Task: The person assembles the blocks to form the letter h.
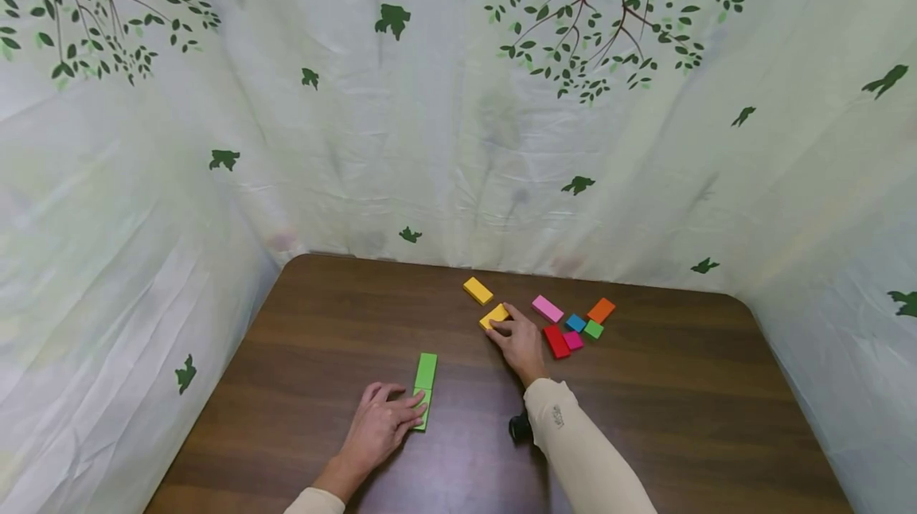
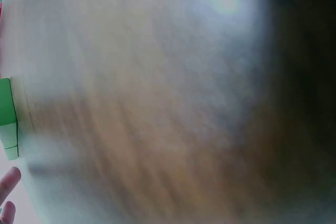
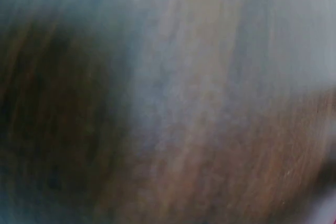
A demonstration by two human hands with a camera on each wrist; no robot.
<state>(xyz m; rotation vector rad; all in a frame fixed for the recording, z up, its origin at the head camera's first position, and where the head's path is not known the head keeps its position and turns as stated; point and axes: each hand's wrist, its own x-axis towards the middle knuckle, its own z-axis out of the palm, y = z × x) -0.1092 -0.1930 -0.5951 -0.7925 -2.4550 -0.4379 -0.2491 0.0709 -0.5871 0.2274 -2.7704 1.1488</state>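
Note:
Two light green blocks [image 1: 426,371] lie end to end in a line on the wooden table. My left hand [image 1: 380,425] is beside the nearer one, its fingertips reaching over that block's surface with the fingers fairly straight. At the left edge of the left wrist view, green blocks [image 2: 7,103] show above two fingertips [image 2: 9,182]. Farther back, my right hand [image 1: 520,343] pinches a yellow block [image 1: 493,317] between thumb and fingers. Another yellow block [image 1: 478,291] lies just behind it. The right wrist view is a blur of tabletop.
Right of my right hand lie a pink block [image 1: 548,309], a red block [image 1: 555,341], a magenta block [image 1: 573,340], a blue block [image 1: 575,323], a small green block [image 1: 593,329] and an orange block [image 1: 601,309]. A leaf-printed curtain [image 1: 458,140] hangs behind the table [image 1: 680,403].

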